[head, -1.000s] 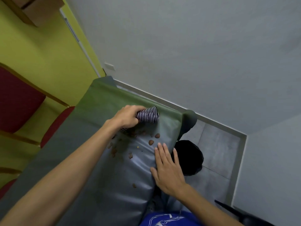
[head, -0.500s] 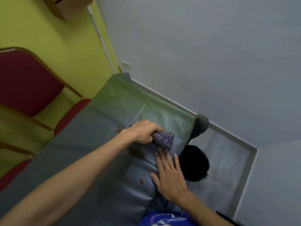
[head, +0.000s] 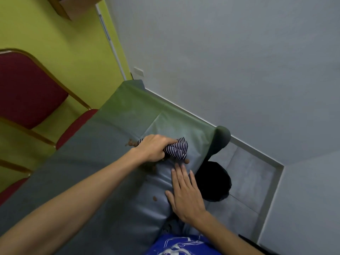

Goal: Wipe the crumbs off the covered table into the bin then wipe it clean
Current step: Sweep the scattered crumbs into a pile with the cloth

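One grey-green covered table (head: pixel 92 172) runs from seven o'clock toward one o'clock in our view. The black bin (head: pixel 213 183) stands on the floor just beside its edge, at three o'clock of our right hand (head: pixel 185 192), which lies flat on the cover with its fingers straight. At eleven o'clock of it, our left hand (head: pixel 156 148) grips a striped cloth (head: pixel 177 149). Brown crumbs (head: pixel 132 143) lie around the cloth, perhaps some beneath it.

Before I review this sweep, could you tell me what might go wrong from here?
Some crumbs lie behind the left hand, on the side of the striped cloth away from the black bin; a stroke toward the bin may miss them.
The bin stands under only a short stretch of the table cover edge, so crumbs swept wide may hit the floor.
The cover's creases may trap bits.
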A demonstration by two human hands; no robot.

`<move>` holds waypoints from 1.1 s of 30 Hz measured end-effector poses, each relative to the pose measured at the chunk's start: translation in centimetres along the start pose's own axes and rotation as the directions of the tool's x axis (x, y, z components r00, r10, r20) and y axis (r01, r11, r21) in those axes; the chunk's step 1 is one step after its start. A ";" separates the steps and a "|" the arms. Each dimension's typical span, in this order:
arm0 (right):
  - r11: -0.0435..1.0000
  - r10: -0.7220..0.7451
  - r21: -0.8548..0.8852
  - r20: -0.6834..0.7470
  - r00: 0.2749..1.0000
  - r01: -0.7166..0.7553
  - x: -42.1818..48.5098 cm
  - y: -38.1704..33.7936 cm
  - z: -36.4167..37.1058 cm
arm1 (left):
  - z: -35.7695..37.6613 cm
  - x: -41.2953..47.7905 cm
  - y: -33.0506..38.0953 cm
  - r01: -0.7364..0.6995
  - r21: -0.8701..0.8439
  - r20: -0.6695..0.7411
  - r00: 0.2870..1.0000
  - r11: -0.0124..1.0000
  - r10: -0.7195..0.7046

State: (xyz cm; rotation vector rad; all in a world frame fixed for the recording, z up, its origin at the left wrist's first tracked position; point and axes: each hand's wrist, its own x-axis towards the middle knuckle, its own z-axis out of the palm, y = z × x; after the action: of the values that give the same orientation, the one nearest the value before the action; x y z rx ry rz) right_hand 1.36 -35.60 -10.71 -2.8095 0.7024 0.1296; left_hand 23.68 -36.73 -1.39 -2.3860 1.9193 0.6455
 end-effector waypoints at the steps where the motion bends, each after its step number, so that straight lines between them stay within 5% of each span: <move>1: 1.000 0.004 -0.001 0.002 1.000 -0.004 -0.1 -0.2 -0.1 | -0.3 -0.5 -0.2 0.010 -0.010 0.023 1.000 1.000 -0.010; 5: 0.993 -0.113 -0.020 -0.023 0.993 0.112 -0.5 -1.0 -0.2 | -1.7 -2.3 -3.1 0.223 -0.118 -0.071 0.970 0.968 -0.232; 11: 0.976 -0.214 -0.025 -0.001 0.977 0.214 -1.4 -0.5 0.6 | -1.8 -3.4 -7.5 0.515 -0.239 -0.150 0.818 0.823 -0.555; 19: 0.972 -0.232 -0.038 0.042 0.972 0.233 -1.3 -0.2 0.9 | 1.9 -3.5 -1.5 0.412 -0.097 -0.244 0.873 0.906 -0.423; 24: 0.968 -0.245 -0.040 0.027 0.969 0.246 -1.3 0.0 0.7 | 1.2 -4.6 -0.5 0.376 -0.194 -0.168 0.897 0.906 -0.408; 33: 0.971 -0.238 -0.027 0.017 0.971 0.238 -1.3 0.1 0.6 | -1.9 -5.9 -8.2 0.696 -0.292 -0.177 0.635 0.656 -0.752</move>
State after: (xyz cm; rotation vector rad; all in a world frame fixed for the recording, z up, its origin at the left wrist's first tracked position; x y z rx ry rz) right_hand 0.17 -34.92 -11.11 -2.8904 0.3575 0.1161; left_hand 30.98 -29.69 0.26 -3.1744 0.7413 0.4449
